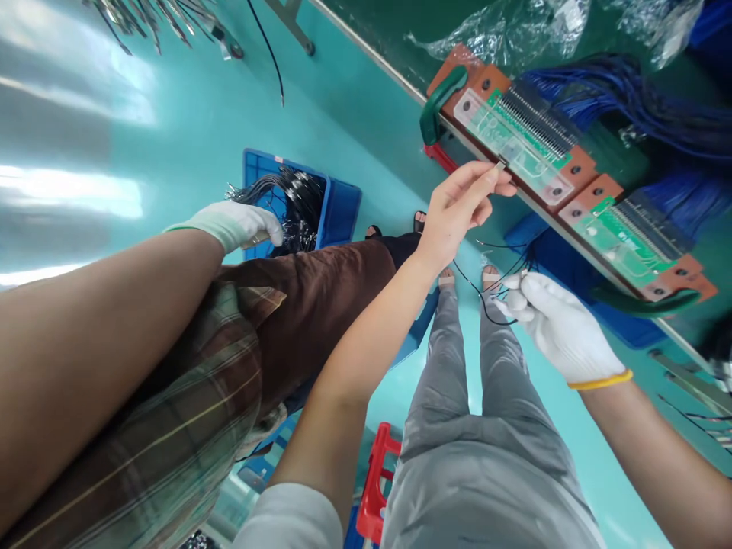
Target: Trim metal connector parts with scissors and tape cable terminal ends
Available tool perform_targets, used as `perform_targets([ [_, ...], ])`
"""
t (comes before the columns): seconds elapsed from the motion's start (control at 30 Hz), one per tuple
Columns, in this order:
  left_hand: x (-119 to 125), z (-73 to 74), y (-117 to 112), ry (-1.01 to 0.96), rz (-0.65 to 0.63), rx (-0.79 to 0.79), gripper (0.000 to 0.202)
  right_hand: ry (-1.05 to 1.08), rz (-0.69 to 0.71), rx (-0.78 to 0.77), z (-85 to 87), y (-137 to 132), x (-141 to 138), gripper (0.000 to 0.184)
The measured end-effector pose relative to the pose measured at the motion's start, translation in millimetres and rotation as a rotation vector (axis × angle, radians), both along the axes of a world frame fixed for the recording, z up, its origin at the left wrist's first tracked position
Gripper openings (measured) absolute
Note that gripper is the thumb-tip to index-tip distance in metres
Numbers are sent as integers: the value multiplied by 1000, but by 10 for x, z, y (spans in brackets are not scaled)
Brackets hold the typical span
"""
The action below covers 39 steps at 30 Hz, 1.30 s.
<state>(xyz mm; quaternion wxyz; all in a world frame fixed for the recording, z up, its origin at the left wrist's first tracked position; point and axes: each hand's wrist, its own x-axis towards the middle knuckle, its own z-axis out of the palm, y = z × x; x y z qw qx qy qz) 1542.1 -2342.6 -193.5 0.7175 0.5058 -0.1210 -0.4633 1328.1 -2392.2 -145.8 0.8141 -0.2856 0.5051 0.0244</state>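
Observation:
My bare left hand [457, 206] is closed in a pinch on a small metal connector [499, 165]. The connector is at the near edge of a green circuit board [529, 149] under a clear plate in an orange-brown fixture; whether it touches the board I cannot tell. My right hand [552, 324], in a white glove with a yellow cuff, pinches thin black cables [483, 297] below the bench edge. A small light-coloured tip shows at its fingertips. A second fixture with a green board [626, 238] stands beside the first, nearest my right hand.
A co-worker stands at left; their gloved hand [245, 225] is over a blue crate [340, 213] of dark cables. Blue wire bundles [623, 91] and clear plastic bags [515, 30] lie on the bench. A red stool [374, 484] is beside my legs.

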Motion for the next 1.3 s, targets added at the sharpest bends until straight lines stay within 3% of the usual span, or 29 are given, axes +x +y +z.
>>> perform_targets([
  [0.23, -8, -14, 7, 42, 10, 52, 20, 36, 23, -18, -93, 47, -13, 17],
  [0.4, -13, -34, 30, 37, 9, -29, 18, 51, 21, -13, -118, 88, -11, 17],
  [0.7, -8, -58, 35, 48, -32, 80, 20, 42, 6, 15, -140, 121, -13, 14],
  [1.0, -11, -151, 44, 72, -6, -77, 18, 63, 19, 10, -188, 148, -44, 12],
  [1.2, 13, -59, 37, 44, 0, 71, 20, 67, 24, -22, -184, 187, -47, 14],
  [1.3, 19, -6, 47, 50, -11, 50, 20, 61, 17, -6, -179, 210, -56, 14],
])
